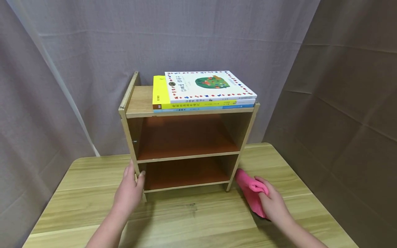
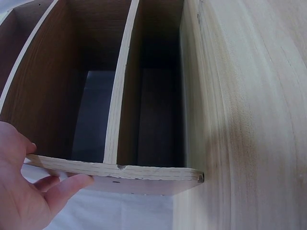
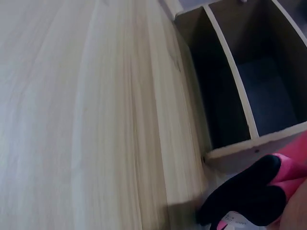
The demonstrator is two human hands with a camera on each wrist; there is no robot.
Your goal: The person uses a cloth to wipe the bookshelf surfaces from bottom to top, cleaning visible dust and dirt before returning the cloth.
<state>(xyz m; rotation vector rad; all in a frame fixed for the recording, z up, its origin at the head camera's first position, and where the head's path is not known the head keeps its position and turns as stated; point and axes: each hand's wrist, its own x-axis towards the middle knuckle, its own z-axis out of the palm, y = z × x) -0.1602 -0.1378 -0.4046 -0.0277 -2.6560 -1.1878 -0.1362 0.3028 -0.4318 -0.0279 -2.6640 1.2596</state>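
A small wooden shelf (image 1: 189, 157) stands on the table in the head view. My left hand (image 1: 128, 189) grips the lower part of its left side panel, thumb on the front inner side and fingers outside; the left wrist view also has this hand (image 2: 24, 184) around the panel edge. In my right hand (image 1: 274, 203) is a folded pink cloth (image 1: 250, 194), its far end right at the shelf's lower right side. The right wrist view shows the cloth's black side (image 3: 249, 189) with a white label, beside the panel.
Several books (image 1: 204, 88) lie stacked on the shelf's top board, a white-covered one uppermost. Beneath everything is a wood-grain table (image 1: 183, 220). Grey curtain (image 1: 93, 69) hangs behind, and a darker curtain (image 1: 347, 103) hangs along the right.
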